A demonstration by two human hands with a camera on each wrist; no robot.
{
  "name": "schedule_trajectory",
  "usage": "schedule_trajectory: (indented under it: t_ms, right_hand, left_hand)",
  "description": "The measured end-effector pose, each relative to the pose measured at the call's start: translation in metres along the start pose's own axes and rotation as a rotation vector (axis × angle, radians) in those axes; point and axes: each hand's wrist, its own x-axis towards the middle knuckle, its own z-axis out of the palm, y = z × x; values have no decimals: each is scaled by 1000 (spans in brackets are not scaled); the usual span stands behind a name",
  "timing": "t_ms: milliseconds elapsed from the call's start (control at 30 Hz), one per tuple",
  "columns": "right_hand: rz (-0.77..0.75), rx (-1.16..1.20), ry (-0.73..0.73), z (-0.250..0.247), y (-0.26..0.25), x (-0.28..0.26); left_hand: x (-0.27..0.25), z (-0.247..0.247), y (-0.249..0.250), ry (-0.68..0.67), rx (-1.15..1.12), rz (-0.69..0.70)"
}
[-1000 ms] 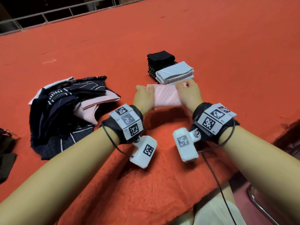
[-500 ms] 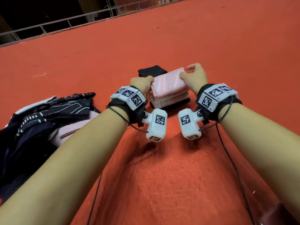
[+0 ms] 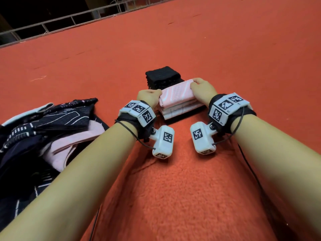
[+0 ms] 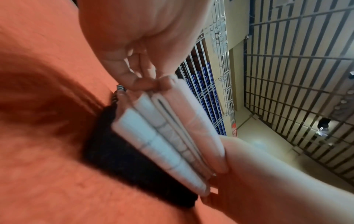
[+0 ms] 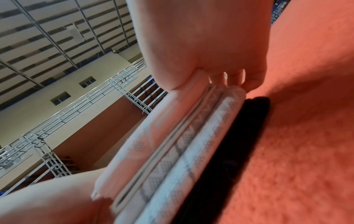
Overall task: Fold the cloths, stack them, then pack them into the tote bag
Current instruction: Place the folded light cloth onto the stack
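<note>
A folded pink cloth (image 3: 175,94) lies on top of two folded white checked cloths (image 3: 180,110), which sit on a black folded cloth (image 4: 124,159). My left hand (image 3: 154,94) pinches the pink cloth's left end, and my right hand (image 3: 196,84) grips its right end with the thumb on top. In the left wrist view the fingers (image 4: 149,84) close on the end of the pink cloth (image 4: 195,121). The right wrist view shows the thumb (image 5: 172,78) pressed on the pink cloth (image 5: 153,136) above the white layers (image 5: 191,151).
A second black folded stack (image 3: 163,77) stands just behind the pile. A heap of unfolded dark, pink and white cloths (image 3: 43,127) lies at the left. Everything rests on an orange blanket (image 3: 173,188); a metal railing (image 3: 69,21) runs along its far edge.
Both hands lifted the folded pink cloth from the blanket in front and set it on the white folded cloths. The head view moved forward and left.
</note>
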Motion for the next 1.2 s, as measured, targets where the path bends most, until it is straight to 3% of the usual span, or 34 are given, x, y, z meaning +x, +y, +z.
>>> schedule_trajectory:
  t_ms: [167, 367, 600, 767, 1000, 1200]
  right_hand:
    - [19, -21, -55, 1, 0, 4]
    - [12, -16, -41, -2, -3, 5]
    - [32, -133, 132, -15, -20, -4]
    - [-56, -165, 201, -23, -29, -30]
    - [-225, -227, 67, 2, -64, -87]
    - [-355, -259, -161, 57, -103, -123]
  left_hand:
    - [0, 4, -8, 35, 117, 91]
    - [-5, 1, -5, -8, 32, 18]
    - [-22, -16, 25, -12, 10, 27]
    - [-44, -41, 35, -79, 103, 93]
    - [-90, -120, 39, -157, 448, 303]
    - [-104, -201, 19, -72, 856, 373]
